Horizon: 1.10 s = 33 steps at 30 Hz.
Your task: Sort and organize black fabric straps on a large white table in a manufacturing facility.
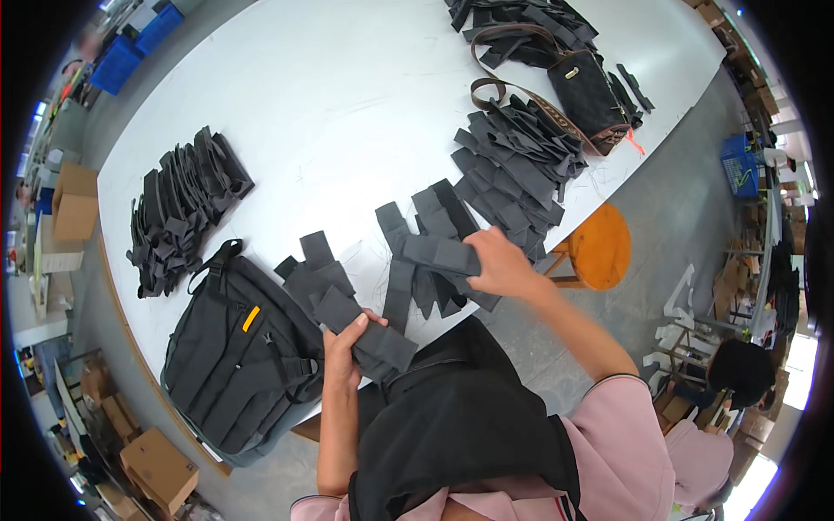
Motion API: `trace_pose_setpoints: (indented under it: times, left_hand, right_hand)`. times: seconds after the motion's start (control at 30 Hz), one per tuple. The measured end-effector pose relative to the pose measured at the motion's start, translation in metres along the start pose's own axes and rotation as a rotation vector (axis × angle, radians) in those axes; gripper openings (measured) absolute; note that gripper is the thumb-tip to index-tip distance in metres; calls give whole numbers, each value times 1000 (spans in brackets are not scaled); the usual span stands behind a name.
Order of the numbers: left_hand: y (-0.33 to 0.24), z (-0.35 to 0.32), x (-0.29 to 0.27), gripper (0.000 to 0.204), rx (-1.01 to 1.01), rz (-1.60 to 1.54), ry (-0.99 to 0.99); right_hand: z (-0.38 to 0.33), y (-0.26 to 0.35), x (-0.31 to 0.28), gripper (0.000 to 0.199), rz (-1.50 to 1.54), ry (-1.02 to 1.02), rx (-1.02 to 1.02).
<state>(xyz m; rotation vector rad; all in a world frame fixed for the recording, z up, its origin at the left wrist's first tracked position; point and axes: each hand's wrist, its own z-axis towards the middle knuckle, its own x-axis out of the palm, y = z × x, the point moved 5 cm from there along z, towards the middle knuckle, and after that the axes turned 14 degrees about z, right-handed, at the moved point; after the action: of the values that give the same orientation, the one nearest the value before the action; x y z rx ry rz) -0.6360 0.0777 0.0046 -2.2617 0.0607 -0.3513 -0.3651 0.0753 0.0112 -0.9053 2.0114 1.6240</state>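
Note:
My left hand (344, 349) is closed around a small stack of dark grey fabric strips (365, 334), the thumb lying across the top. The stack sits at the table's near edge, with more strips (318, 276) just beyond it. My right hand (506, 266) pinches the right end of a dark grey fabric strip (439, 253). That strip lies across a loose heap of similar strips (400, 286). The fingertips under the strip are partly hidden, so I cannot tell whether they hold more than one.
Left of my left hand lies a black backpack (239, 347) with an orange tag. A large pile of strips (512, 165) and a brown-trimmed black bag (589, 91) lie at right on the white table (313, 104). Another pile (187, 204) is at left. An orange stool (601, 247) stands beside the table.

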Motion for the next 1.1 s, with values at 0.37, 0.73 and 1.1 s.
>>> trace_pose_setpoints:
  times: [0.37, 0.73, 1.1]
  left_hand:
    - [-5, 1, 9, 32, 37, -94, 92]
    - [1, 11, 15, 33, 7, 93, -25]
    - [-10, -2, 3, 58, 15, -136, -50]
  right_hand:
    - [-33, -42, -23, 76, 1341, 117, 441]
    - [-13, 112, 103, 76, 359, 161, -113]
    - [20, -38, 61, 84, 199, -292, 351]
